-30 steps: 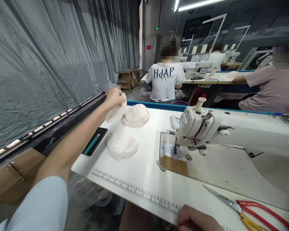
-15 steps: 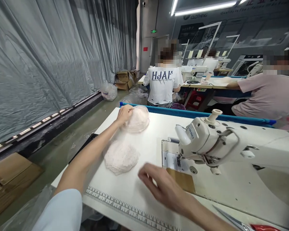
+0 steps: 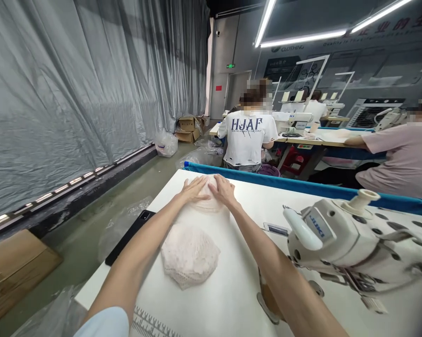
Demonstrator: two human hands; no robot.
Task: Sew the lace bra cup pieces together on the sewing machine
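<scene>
At the far end of the white sewing table (image 3: 242, 262), both hands rest on a domed pile of pale pink fabric pieces (image 3: 211, 206), shaped like bra cups. My left hand (image 3: 195, 189) lies flat across its left side with the fingers spread. Over the right side, my right hand (image 3: 224, 188) curves with thumb and fingers apart, touching the top. The hands cover much of this pile. Nearer to me sits a second domed pile of pale lace pieces (image 3: 190, 255), between my forearms and touched by neither hand.
A white sewing machine (image 3: 337, 238) stands on the right, partly behind my right forearm. A black phone (image 3: 129, 236) lies at the table's left edge. Printed ruler marks (image 3: 151, 323) run along the front. Blue cloth (image 3: 284, 182) borders the far edge; co-workers sit beyond.
My left hand first held a thin pale piece left of the far pile, then came down onto that pile. My right hand moved from the front edge to join it. The view shifted.
</scene>
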